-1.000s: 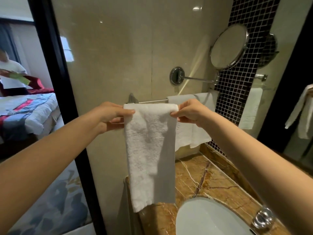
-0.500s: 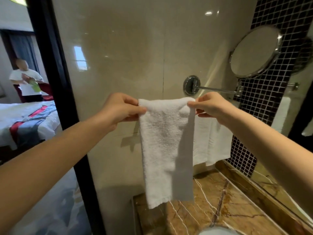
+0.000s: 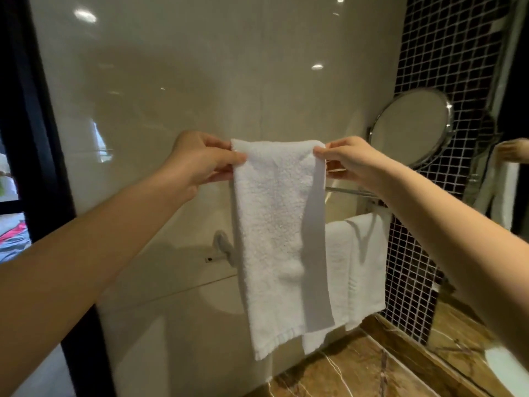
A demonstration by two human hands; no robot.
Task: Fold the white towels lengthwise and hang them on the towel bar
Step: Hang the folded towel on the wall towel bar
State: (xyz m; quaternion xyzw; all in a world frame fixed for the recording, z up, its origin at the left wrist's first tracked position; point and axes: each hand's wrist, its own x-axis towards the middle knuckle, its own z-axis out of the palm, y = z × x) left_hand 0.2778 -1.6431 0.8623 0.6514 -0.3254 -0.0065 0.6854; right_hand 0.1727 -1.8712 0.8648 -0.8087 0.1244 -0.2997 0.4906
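The person's left hand and right hand each pinch a top corner of the folded white towel, thumbs in front. It hangs straight down between them, its top edge above the towel bar (only the bar's wall bracket shows). There are two towels in all: the second towel is already draped just to the right. The held one's bottom hem clears the marble counter.
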